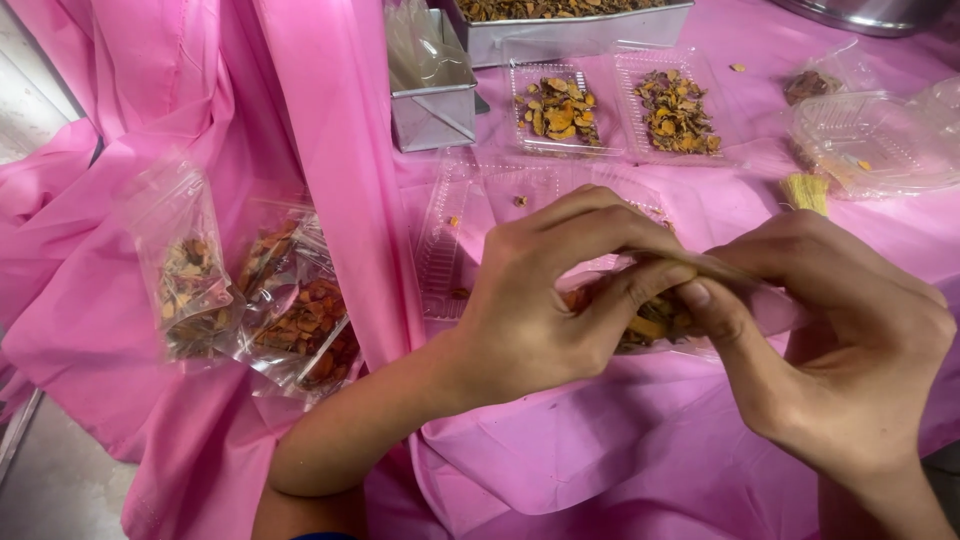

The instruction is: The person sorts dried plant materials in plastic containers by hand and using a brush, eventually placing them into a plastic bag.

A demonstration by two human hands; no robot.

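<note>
Pinching one small clear bag (655, 322) of dried orange bits, the left hand (545, 300) and right hand (840, 330) grip its top over the pink cloth (600, 450). Two filled trays (612, 108) sit behind. Three full bags (255, 300) lie left. Two metal tins (440, 95) stand farther back.

A pink cloth (640, 470) covers the worktop across most of the frame and hangs in loose folds down the left side. At the far left edge a strip of pale grey floor (45, 490) shows, brighter toward the upper left corner. In the upper right corner sits the curved rim of a metal vessel (870, 12). The light is soft and even, with only faint shadows in the cloth's folds.
</note>
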